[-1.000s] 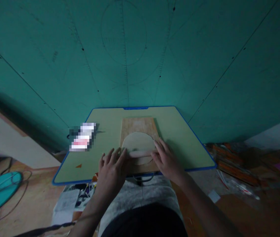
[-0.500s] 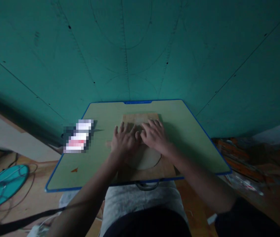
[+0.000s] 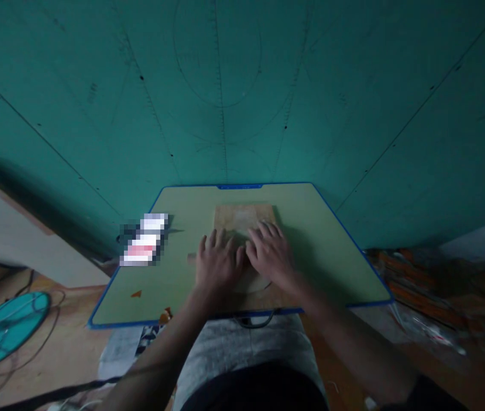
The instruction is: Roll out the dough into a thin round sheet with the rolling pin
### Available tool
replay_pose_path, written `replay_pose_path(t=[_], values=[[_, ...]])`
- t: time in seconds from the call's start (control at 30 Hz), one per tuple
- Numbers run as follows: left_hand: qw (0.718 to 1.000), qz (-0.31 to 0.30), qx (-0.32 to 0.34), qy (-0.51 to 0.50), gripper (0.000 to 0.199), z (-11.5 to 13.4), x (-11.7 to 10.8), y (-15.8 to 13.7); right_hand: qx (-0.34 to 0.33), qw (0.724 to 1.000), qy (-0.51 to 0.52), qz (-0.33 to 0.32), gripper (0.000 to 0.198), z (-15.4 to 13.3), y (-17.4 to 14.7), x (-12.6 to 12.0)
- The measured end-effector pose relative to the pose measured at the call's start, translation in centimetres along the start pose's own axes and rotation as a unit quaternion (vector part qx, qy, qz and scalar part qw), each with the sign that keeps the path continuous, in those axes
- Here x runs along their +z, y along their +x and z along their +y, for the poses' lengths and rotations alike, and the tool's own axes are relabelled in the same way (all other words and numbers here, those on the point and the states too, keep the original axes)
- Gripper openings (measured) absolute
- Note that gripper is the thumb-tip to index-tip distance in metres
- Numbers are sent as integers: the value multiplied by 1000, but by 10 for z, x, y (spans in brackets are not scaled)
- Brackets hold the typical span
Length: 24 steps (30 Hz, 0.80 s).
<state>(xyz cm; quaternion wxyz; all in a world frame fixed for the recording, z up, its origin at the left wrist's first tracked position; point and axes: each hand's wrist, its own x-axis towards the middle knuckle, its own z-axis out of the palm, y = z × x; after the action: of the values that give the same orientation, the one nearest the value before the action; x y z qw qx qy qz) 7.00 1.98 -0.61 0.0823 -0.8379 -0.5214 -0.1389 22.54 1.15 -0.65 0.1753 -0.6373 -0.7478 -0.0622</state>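
Note:
Both my hands lie over a pale wooden rolling pin (image 3: 192, 258). Only its left end shows, sticking out past my left hand; the rest is hidden. My left hand (image 3: 220, 260) rests on it with fingers stretched forward and apart. Beside it, my right hand (image 3: 270, 248) presses down too, fingers extended and thumb close to the left thumb. Beneath them a flat round sheet of pale dough (image 3: 249, 282) lies on a wooden board (image 3: 242, 212). My hands and forearms cover much of the dough.
The board sits on a small blue-edged table (image 3: 332, 245). A blurred-out white and pink item (image 3: 144, 240) lies at its left, with orange scraps (image 3: 137, 294) nearer me. Behind stands a green wall (image 3: 242, 114). A turquoise round object (image 3: 11, 319) is on the floor.
The view has shifted slightly, so the table sits a little lower in view. My hands have moved a little towards me over the board, still lying over the rolling pin.

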Motion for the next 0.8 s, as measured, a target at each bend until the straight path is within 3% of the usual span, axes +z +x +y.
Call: replay_pose_path(t=[0.1,0.2,0.3,0.5,0.6,0.7,0.8], values=[[998,33,56,11,49,7,-4,-50,-42,999,27,16,48,-7,-50,-7],[994,33,106,6,57,5,-6,-68,-77,996,32,1,54,-5,-68,-12],[995,12,98,-6,54,-3,-2,-46,-73,997,20,-17,53,3,-47,-7],[998,-45,26,-24,44,-23,13,42,-7,999,3,-50,45,20,46,13],[997,-62,41,-27,40,-33,19,72,24,996,12,-82,39,27,79,18],[995,-67,74,-28,37,-40,22,81,37,995,11,-88,36,28,88,17],[995,-61,78,-23,39,-38,21,71,33,996,8,-81,35,23,74,14]])
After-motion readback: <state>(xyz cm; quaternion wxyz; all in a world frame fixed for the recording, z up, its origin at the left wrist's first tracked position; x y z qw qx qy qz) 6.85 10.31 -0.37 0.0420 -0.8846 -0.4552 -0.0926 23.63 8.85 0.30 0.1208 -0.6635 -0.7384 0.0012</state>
